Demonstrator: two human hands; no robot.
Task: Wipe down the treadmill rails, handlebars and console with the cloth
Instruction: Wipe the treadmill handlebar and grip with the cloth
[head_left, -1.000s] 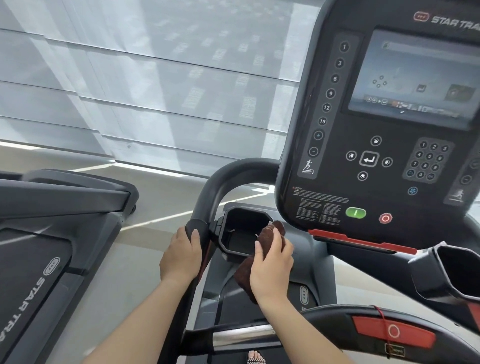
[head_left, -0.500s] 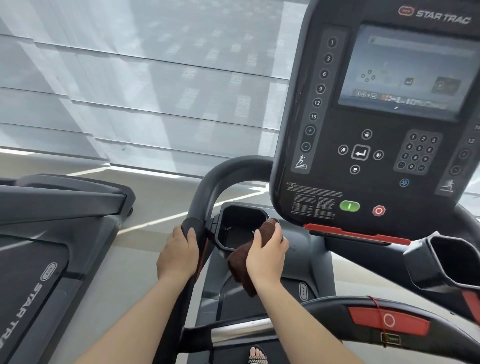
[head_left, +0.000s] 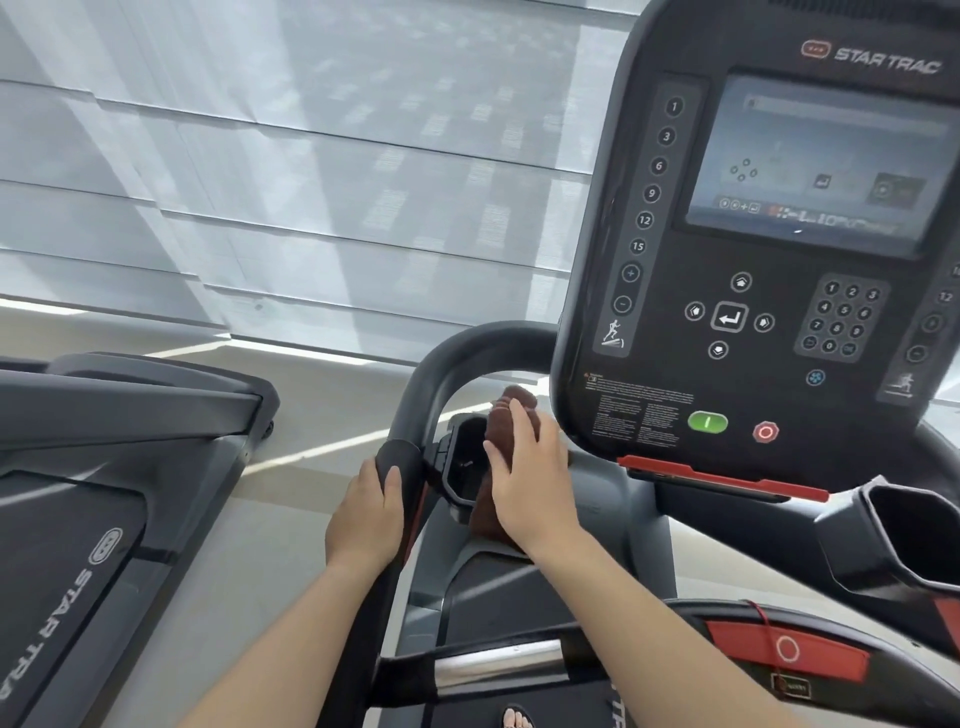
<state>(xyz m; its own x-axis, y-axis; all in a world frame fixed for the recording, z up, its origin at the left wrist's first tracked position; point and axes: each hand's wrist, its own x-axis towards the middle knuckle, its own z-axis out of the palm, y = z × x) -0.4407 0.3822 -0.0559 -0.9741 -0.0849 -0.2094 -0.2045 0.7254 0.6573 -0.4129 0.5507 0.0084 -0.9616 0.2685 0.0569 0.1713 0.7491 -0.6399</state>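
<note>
My right hand (head_left: 532, 478) presses a dark brown cloth (head_left: 501, 426) against the right rim of the left cup holder (head_left: 460, 467), just below the console's lower left corner. The cloth bunches above my fingertips and hangs below my palm. My left hand (head_left: 366, 517) grips the black left handlebar (head_left: 415, 410) where it curves up toward the console (head_left: 753, 291). The console is black with a lit screen, number keys, a green start button and a red stop button.
A front crossbar with a chrome grip (head_left: 498, 665) and a red safety panel (head_left: 784, 649) runs across below my arms. A second cup holder (head_left: 909, 535) sits at the right. Another treadmill (head_left: 119, 467) stands to the left, with window blinds behind.
My right hand has slid the cloth up and forward along the cup holder's right rim, toward the console's underside. My left hand stays on the handlebar. The view has shifted slightly.
</note>
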